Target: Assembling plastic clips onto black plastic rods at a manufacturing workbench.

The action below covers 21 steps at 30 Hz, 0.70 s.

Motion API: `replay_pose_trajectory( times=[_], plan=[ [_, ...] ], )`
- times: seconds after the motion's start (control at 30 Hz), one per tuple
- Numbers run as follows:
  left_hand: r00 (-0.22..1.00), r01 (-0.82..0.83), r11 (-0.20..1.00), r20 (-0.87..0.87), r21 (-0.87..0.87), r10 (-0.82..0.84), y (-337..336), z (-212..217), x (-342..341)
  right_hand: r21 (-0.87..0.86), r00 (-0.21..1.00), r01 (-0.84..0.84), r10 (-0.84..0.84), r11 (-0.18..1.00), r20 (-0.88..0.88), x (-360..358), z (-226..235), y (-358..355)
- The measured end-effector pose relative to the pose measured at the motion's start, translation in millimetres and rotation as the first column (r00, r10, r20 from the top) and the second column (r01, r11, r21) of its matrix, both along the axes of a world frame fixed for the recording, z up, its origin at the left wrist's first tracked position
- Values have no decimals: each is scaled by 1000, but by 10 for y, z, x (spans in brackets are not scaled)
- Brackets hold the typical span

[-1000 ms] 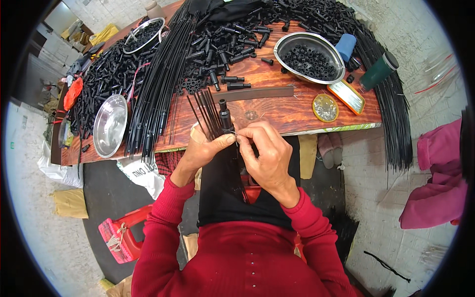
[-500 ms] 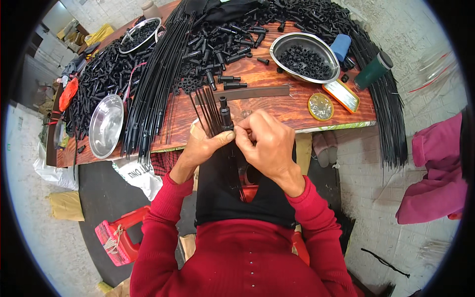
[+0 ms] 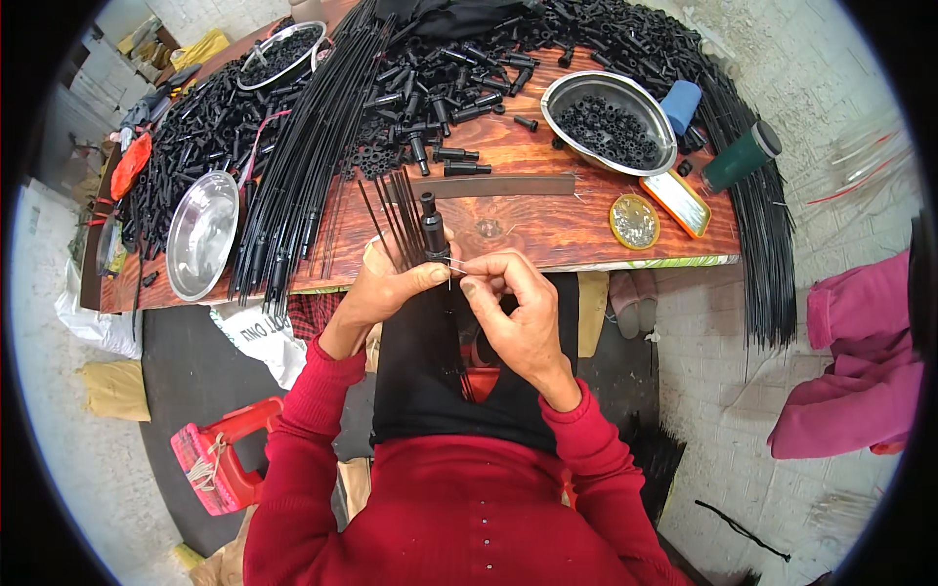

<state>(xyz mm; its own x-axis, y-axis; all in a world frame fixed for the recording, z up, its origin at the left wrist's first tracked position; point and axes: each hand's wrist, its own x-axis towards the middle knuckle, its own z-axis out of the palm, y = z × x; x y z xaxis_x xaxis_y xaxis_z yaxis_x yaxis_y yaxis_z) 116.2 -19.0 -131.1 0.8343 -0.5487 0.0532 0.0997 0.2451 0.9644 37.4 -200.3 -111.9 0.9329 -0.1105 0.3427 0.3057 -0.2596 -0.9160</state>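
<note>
My left hand (image 3: 383, 290) is closed round a bundle of thin black rods (image 3: 396, 223). Upright against them stands a black plastic fitting (image 3: 432, 230) with a narrow knobbed top, its lower end by my left thumb. Between the fitting's lower end and my right hand (image 3: 520, 311) shows a thin silvery wire or pin (image 3: 456, 269). My right thumb and index finger are pinched close to it, the other fingers curled. The rods run down below my left hand, in front of my dark trousers.
On the wooden table (image 3: 576, 230) lie a flat brown strip (image 3: 493, 186), a heap of black fittings (image 3: 449, 88) and a long rod bundle (image 3: 293, 186). A metal bowl (image 3: 660, 166) holds small black rings. Nearby are a round yellow dish (image 3: 633, 222), an orange-edged tray (image 3: 679, 203) and a green bottle (image 3: 740, 159).
My right fingers have drawn slightly away from the fitting and loosened, so the silvery wire now shows. My left hand, still on the rods, has shifted slightly left in view.
</note>
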Motion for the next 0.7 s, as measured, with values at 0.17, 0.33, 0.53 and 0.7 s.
replay_pose_trajectory(
  times=[0.17, 0.33, 0.53, 0.7],
  plan=[
    [999, -8, 1000, 31, -9, 8, -18, 18, -10, -19, 998, 41, -40, 999, 53, 15, -40, 73],
    [996, -73, 995, 49, 66, 70, -94, 62, -31, -185, 971, 165, -127, 969, 201, 46, -17, 17],
    [984, -149, 982, 120, 114, 135, -210, 135, -121, 84, 991, 109, -102, 991, -81, 0, -92, -20],
    [979, -186, 970, 116, 159, 169, -91, 38, -113, 693, 864, -14, 358, 720, -354, 77, -161, 7]
  ],
)
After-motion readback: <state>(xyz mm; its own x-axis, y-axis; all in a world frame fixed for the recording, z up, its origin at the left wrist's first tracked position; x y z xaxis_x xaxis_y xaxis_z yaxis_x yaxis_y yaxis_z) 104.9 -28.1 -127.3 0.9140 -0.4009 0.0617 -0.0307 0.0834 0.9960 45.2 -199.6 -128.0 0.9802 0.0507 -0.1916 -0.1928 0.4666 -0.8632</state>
